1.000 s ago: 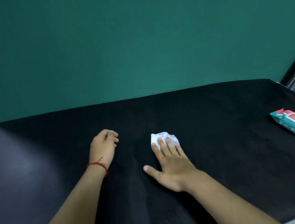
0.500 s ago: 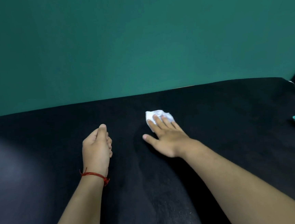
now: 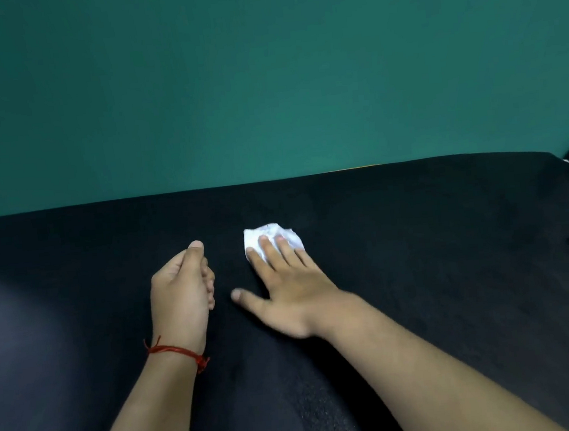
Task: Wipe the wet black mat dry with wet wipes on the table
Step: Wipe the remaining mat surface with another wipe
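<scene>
Wiping step underway: right hand [image 3: 289, 287] lies flat with straight fingers, pressing a crumpled white wet wipe [image 3: 264, 236] onto the black mat [image 3: 419, 272] near its middle. Left hand [image 3: 180, 293] rests on the mat, loosely curled and empty. Next move probably needs a firm pressed stroke over unwiped mat.

Left hand [image 3: 180, 293], right hand [image 3: 293, 290] bare, forearms bare; thin red string bracelet [image 3: 171, 349] on left wrist, knotted, short tails.
</scene>
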A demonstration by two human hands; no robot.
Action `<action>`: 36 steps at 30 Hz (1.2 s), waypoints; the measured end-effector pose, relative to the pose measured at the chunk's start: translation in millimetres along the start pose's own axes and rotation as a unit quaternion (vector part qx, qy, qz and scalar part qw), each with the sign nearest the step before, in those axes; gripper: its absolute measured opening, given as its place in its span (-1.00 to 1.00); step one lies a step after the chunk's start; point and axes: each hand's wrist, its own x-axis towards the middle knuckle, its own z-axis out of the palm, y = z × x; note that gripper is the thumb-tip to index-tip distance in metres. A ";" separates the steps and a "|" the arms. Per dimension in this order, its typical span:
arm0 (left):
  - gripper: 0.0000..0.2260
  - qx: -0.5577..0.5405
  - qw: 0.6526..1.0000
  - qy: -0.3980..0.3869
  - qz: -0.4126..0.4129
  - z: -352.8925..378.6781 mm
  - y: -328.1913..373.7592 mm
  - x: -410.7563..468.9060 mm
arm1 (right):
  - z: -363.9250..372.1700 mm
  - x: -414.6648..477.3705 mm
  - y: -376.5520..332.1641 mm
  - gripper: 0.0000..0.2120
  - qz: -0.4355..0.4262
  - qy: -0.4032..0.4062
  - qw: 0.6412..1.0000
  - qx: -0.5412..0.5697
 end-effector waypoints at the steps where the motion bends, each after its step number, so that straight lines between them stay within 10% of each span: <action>1: -0.60 -0.002 1.000 0.002 -0.003 -0.5 -0.4 1.2 | -5.8 13.3 2.6 -0.15 0.003 -0.002 1.000 0.002; 14: -0.68 -0.044 0.998 0.006 -0.033 -4.0 -5.2 13.1 | -31.8 42.1 68.1 -0.15 0.136 0.027 0.990 0.002; 26: -0.55 -0.003 1.000 0.024 -0.010 1.3 3.1 2.3 | -32.2 75.6 25.1 -0.14 0.036 -0.003 0.999 -0.008; 36: -0.54 -0.023 0.999 0.015 -0.029 -0.9 -0.6 9.2 | -70.3 132.5 73.5 -0.19 0.127 0.003 0.992 0.010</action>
